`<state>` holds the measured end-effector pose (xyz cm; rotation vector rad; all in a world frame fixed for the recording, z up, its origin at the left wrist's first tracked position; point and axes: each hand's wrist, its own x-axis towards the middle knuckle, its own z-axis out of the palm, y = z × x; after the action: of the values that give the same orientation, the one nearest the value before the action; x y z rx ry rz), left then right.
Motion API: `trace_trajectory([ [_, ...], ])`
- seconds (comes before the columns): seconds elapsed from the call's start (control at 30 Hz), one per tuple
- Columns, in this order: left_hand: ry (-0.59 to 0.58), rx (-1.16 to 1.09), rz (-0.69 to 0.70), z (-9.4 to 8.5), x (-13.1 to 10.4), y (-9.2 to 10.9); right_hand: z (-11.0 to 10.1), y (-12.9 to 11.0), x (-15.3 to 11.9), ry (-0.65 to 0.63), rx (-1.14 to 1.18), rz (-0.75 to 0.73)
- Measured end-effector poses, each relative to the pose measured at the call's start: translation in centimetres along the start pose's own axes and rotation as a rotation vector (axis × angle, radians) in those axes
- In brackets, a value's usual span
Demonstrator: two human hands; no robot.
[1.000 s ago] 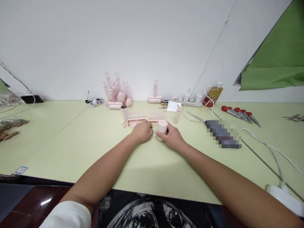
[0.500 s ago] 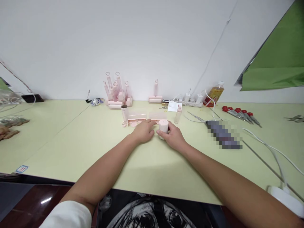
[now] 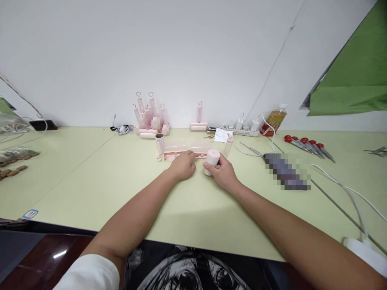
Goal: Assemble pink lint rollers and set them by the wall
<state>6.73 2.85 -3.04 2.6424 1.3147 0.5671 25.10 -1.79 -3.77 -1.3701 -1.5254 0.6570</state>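
Forearms (image 3: 134, 209) converge over the table (image 3: 105, 181). The left hand (image 3: 182, 165) arches palm-down at open pink cases (image 3: 165, 156) with small pink parts inside; whether it grips anything cannot be told. Beside it, the right hand (image 3: 226, 173) clasps a tilted pink-topped roller (image 3: 211, 160).

Single head-worn view, looking forward and down over tabletop (image 3: 90, 181), both forearms, wall (image 3: 181, 52) behind.

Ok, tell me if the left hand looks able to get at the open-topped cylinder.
Likely yes: the open-topped cylinder stands upright a little beyond the left hand, to its left, and only a low pink case lies near the way.
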Motion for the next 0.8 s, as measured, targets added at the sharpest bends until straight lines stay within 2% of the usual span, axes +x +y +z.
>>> trace_trajectory([
  [0.2, -0.03, -0.182, 0.04, -0.7, -0.4, 0.9, 0.0, 0.2, 0.1, -0.007, 0.082, -0.035],
  [0.3, 0.032, -0.314, 0.039, -1.0, -0.6, 1.2, 0.0, 0.5, 0.2, 0.025, 0.093, -0.017],
  [0.4, 0.146, -0.377, -0.084, -0.6, -0.4, 1.1, 0.1, 0.7, 0.3, 0.021, 0.126, -0.018],
  [0.47, 0.163, -0.36, -0.196, -0.2, -0.1, 1.0, 0.1, 0.5, 0.2, -0.003, 0.17, -0.007],
  [0.57, 0.09, -0.309, -0.273, 0.4, 0.0, 1.2, 0.2, 0.1, -0.1, -0.042, 0.234, 0.026],
  [0.8, -0.134, -0.288, -0.26, 0.5, 0.0, 2.3, 0.0, 0.1, -0.2, -0.046, 0.241, 0.032],
])
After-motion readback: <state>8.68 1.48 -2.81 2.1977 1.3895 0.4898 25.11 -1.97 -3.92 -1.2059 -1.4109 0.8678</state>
